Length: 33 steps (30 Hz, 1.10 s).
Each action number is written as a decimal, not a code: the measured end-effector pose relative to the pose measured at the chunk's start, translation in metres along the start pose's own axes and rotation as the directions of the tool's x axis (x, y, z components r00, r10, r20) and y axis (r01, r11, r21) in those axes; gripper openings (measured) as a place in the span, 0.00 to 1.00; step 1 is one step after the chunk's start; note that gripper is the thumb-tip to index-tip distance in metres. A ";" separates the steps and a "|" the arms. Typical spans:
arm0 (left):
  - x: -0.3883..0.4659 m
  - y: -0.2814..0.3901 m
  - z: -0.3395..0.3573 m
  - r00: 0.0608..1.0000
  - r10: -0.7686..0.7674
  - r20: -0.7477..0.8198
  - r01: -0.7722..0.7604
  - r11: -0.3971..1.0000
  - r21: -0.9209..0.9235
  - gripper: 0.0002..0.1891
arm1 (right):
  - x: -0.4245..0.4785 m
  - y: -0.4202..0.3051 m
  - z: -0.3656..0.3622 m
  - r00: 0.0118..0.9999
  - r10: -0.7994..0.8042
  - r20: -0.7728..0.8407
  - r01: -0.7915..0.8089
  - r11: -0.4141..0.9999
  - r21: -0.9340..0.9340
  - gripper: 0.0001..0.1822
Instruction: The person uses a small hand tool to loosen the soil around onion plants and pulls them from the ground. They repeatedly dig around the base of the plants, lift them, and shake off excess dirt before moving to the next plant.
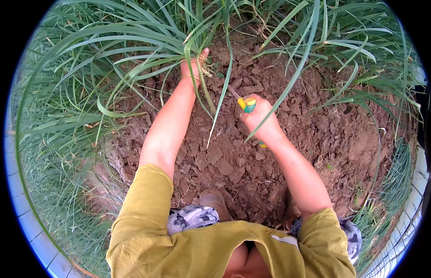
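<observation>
Long strap-like green leaves spread from a leafy plant clump (187, 41) in front of me. At its base is my left hand (192, 67), wrapped around the lower stems, with most of the fingers hidden by foliage. Pale roots or stem bases (206, 71) show just beside it. My right hand (258, 116) grips the yellow and green handle of a hand tool (249, 104). The tool's narrow, soil-coloured shaft points up and left towards the clump's base. Its tip is hard to make out against the soil.
Broken, cloddy brown soil (222, 163) lies beneath my arms. Dense grassy leaves (62, 104) stand on the left, with more leaves (357, 45) at the upper right. A brown boot (215, 201) rests on the soil below. Wire mesh fencing (406, 232) curves along the lower right rim.
</observation>
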<state>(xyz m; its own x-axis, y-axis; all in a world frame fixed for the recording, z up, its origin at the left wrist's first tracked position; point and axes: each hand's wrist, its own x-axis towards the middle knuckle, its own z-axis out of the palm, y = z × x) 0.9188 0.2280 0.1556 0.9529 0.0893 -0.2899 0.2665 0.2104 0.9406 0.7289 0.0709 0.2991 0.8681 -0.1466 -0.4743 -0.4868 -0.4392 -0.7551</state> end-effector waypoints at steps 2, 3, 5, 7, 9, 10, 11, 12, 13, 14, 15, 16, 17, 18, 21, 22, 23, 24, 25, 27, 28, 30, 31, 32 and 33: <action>-0.003 0.006 -0.002 0.999 0.035 0.014 -0.033 0.995 -0.099 0.12 | 0.005 0.009 0.017 0.998 -0.031 -0.054 0.030 0.999 -0.016 0.19; 0.000 0.001 -0.009 0.999 0.017 0.040 -0.010 0.985 -0.170 0.11 | 0.008 0.017 0.024 0.997 -0.043 -0.062 0.042 0.999 -0.013 0.19; -0.001 -0.002 -0.018 0.993 -0.049 0.108 0.078 0.956 -0.282 0.14 | 0.010 0.034 0.039 0.994 -0.027 -0.110 0.031 0.999 0.027 0.19; -0.020 0.018 -0.011 0.987 -0.100 0.124 0.141 0.913 -0.383 0.17 | 0.010 0.047 0.058 0.979 -0.110 -0.173 0.117 0.993 0.027 0.19; -0.006 0.005 -0.019 0.999 -0.005 0.035 0.012 0.980 -0.201 0.18 | 0.014 0.055 0.069 0.975 -0.135 -0.177 0.136 0.991 -0.004 0.20; 0.000 0.004 -0.021 0.999 0.038 0.007 -0.037 0.993 -0.108 0.19 | 0.017 0.056 0.073 0.976 -0.147 -0.161 0.144 0.989 -0.024 0.21; 0.006 0.002 -0.021 0.998 0.062 0.007 -0.062 0.997 -0.037 0.19 | 0.020 0.056 0.076 0.977 -0.158 -0.145 0.153 0.987 -0.045 0.21; 0.006 0.003 -0.015 0.997 0.081 0.012 -0.081 0.996 0.032 0.19 | 0.022 0.057 0.077 0.978 -0.163 -0.131 0.155 0.986 -0.068 0.21; -0.003 0.017 -0.005 1.000 -0.017 0.006 0.016 0.989 0.144 0.17 | 0.023 0.059 0.076 0.979 -0.162 -0.127 0.158 0.987 -0.043 0.21; -0.014 0.042 0.011 0.994 -0.111 -0.008 0.110 0.962 0.251 0.16 | 0.028 0.061 0.073 0.979 -0.163 -0.126 0.162 0.987 -0.019 0.20; -0.021 0.058 0.018 0.980 -0.194 -0.039 0.195 0.915 0.352 0.15 | 0.033 0.060 0.069 0.978 -0.174 -0.120 0.176 0.984 0.006 0.20; -0.009 0.046 0.016 0.990 0.065 0.126 -0.094 0.968 0.235 0.13 | 0.040 0.063 0.069 0.958 -0.232 -0.166 0.252 0.962 0.109 0.20; 0.006 0.039 0.012 0.993 0.013 0.119 -0.029 0.991 0.134 0.12 | 0.055 0.070 0.067 0.939 -0.274 -0.209 0.321 0.916 0.240 0.19; 0.009 0.037 0.007 0.993 -0.049 0.105 0.045 0.998 0.039 0.12 | 0.059 0.040 0.032 0.986 0.113 0.124 -0.163 0.814 0.557 0.18; 0.000 0.033 0.022 1.000 0.015 -0.001 -0.015 0.971 -0.237 0.09 | 0.113 0.054 -0.012 0.974 0.206 0.093 -0.217 0.736 0.641 0.21; -0.010 0.035 0.020 0.997 -0.076 -0.022 0.068 0.964 -0.258 0.09 | 0.116 0.060 -0.016 0.974 0.205 0.102 -0.221 0.728 0.649 0.20; -0.020 0.038 0.017 0.985 -0.168 -0.040 0.150 0.948 -0.282 0.09 | 0.119 0.063 -0.020 0.973 0.203 0.110 -0.225 0.719 0.658 0.20; -0.030 0.036 0.012 0.998 -0.048 -0.036 0.031 0.930 -0.367 0.08 | 0.121 0.062 -0.020 0.981 0.169 0.091 -0.187 0.727 0.661 0.20; -0.037 0.035 -0.006 0.993 -0.076 0.086 0.104 0.912 -0.398 0.07 | 0.120 0.064 -0.020 0.987 0.144 0.077 -0.159 0.738 0.656 0.20; -0.063 0.045 -0.042 0.954 -0.270 0.129 0.293 0.931 -0.219 0.07 | 0.120 0.068 -0.016 0.988 0.149 0.029 -0.136 0.783 0.606 0.20; -0.064 0.046 -0.061 0.981 -0.177 0.078 0.189 0.962 -0.198 0.08 | 0.113 0.067 -0.010 0.993 0.119 0.019 -0.107 0.792 0.602 0.20; -0.064 0.057 -0.085 0.995 -0.103 0.015 0.104 0.988 -0.116 0.09 | 0.090 0.061 -0.003 0.997 0.001 0.072 -0.045 0.779 0.625 0.19; -0.055 0.059 -0.093 0.996 -0.090 -0.012 0.088 0.986 -0.144 0.13 | 0.077 0.054 -0.004 0.982 -0.146 0.122 0.084 0.908 0.411 0.19; -0.046 0.063 -0.101 0.992 -0.129 0.002 0.128 0.986 -0.106 0.15 | 0.063 0.050 -0.006 0.958 -0.278 0.070 0.245 0.920 0.305 0.18; -0.043 0.073 -0.099 0.985 -0.170 0.018 0.171 0.982 -0.077 0.18 | 0.050 0.043 -0.012 0.912 -0.408 0.034 0.396 0.901 0.178 0.17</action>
<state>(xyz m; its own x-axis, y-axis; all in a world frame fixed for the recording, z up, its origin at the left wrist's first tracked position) 0.8829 0.3361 0.2191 0.8963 0.0344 -0.4421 0.4133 0.2964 0.8610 0.7523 0.0344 0.2487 0.9872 0.0760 -0.1399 -0.1117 -0.2957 -0.9487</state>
